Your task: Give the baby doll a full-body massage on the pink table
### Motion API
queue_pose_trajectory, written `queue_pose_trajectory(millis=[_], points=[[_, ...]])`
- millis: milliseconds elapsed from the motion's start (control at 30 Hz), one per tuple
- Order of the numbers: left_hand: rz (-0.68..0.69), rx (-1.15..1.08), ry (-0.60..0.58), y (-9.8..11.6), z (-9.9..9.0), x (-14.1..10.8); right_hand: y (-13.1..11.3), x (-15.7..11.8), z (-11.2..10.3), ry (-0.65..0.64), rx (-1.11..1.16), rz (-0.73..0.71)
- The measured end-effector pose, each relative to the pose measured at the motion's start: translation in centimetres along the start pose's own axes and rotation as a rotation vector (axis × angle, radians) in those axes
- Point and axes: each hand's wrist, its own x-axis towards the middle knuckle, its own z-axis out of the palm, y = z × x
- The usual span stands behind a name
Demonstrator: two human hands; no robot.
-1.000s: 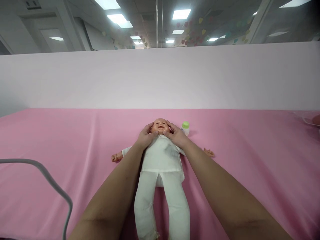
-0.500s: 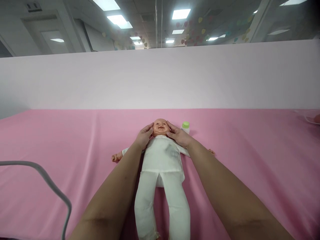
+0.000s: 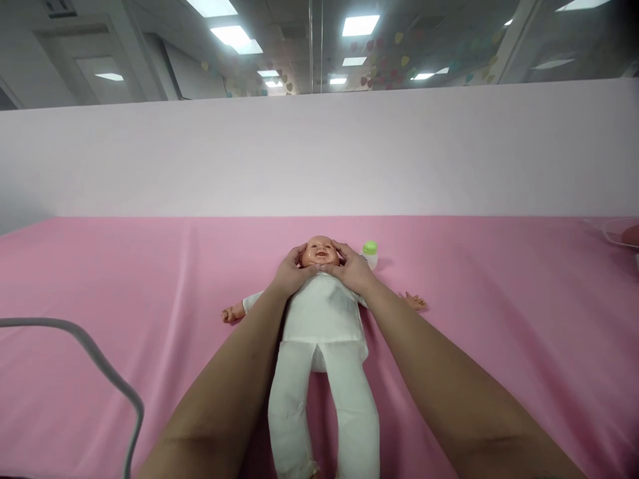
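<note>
A baby doll point(image 3: 324, 309) in white clothes lies on its back, head away from me and arms spread to the sides. My left hand point(image 3: 295, 271) cups the left side of its head, the thumb reaching under the chin. From the other side my right hand point(image 3: 352, 267) cups the head in the same way, its fingers along the cheek and temple. The two thumb tips nearly meet below the doll's chin. Most of the doll's upper arms are hidden behind my wrists.
Beside my right hand stands a small bottle with a green cap point(image 3: 370, 248). A pink sheet point(image 3: 150, 279) covers the surface, with a white panel point(image 3: 319, 159) behind it. A grey cable point(image 3: 100, 359) bends across the lower left. Part of a clear container point(image 3: 614, 233) shows at the right edge.
Both thumbs have moved inward from the cheeks to beneath the doll's chin. The doll's right-side hand now shows more beyond my right forearm.
</note>
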Motion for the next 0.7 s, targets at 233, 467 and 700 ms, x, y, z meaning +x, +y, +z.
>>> queue_pose_trajectory(millis=[233, 467, 700], points=[[-0.007, -0.115, -0.003, -0.5, 0.0, 0.1, 0.2, 0.1, -0.7, -0.078, 0.065, -0.011], [-0.042, -0.295, -0.056, -0.2, -0.2, -0.1, 0.7, 0.3, -1.8, -0.195, 0.166, 0.007], [-0.163, -0.377, -0.059, 0.2, -0.3, -0.4, 2.0, 0.9, -2.0, -0.283, 0.310, 0.037]])
